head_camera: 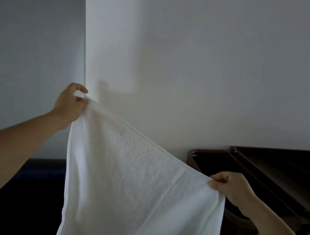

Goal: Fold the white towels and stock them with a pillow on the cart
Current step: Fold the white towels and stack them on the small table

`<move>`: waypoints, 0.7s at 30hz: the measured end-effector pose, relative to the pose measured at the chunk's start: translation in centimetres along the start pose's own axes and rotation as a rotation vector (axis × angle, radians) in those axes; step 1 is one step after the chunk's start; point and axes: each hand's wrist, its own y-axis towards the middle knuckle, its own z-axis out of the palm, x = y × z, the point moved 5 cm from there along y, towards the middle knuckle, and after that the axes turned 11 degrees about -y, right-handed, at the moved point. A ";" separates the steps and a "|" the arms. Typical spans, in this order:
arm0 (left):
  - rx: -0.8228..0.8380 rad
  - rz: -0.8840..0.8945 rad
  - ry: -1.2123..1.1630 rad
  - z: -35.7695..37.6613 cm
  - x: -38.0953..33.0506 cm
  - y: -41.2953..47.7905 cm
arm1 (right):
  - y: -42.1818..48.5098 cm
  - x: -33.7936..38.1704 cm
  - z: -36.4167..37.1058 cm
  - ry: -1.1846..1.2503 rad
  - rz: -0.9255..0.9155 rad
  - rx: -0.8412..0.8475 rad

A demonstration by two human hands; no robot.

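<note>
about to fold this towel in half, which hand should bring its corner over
Probably the left hand: it pinches the towel corner higher, so it can swing down to the right hand, which holds low beside the cart.

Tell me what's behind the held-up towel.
Behind the white towel, pinched by the left hand and right hand, a pale wall shows above and the dark cart at right. Whatever lies directly behind the cloth is hidden.

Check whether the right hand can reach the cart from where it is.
Probably yes. The cart stands just past the right hand, with nothing between them. But that hand pinches a corner of the towel, so the towel would come along.
</note>
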 end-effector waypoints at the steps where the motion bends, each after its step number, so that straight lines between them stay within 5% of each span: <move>1: -0.002 -0.004 0.078 0.2 -0.3 -0.5 | 0.1 0.9 -0.2 -0.003 -0.013 -0.021; 5: 0.179 -0.147 0.121 4.0 -2.3 -4.3 | 0.2 7.8 0.2 -0.241 -0.267 -0.129; 9: 0.724 -0.205 0.007 10.6 -4.7 -11.6 | -1.2 16.2 2.4 -0.308 -0.605 -0.094; 12: 1.095 -0.158 0.048 12.4 -5.7 -15.7 | -1.5 18.8 3.3 -0.236 -0.637 -0.029; 21: 0.935 0.149 0.342 11.7 -5.2 -15.6 | -0.6 17.2 5.0 -0.135 -0.412 0.010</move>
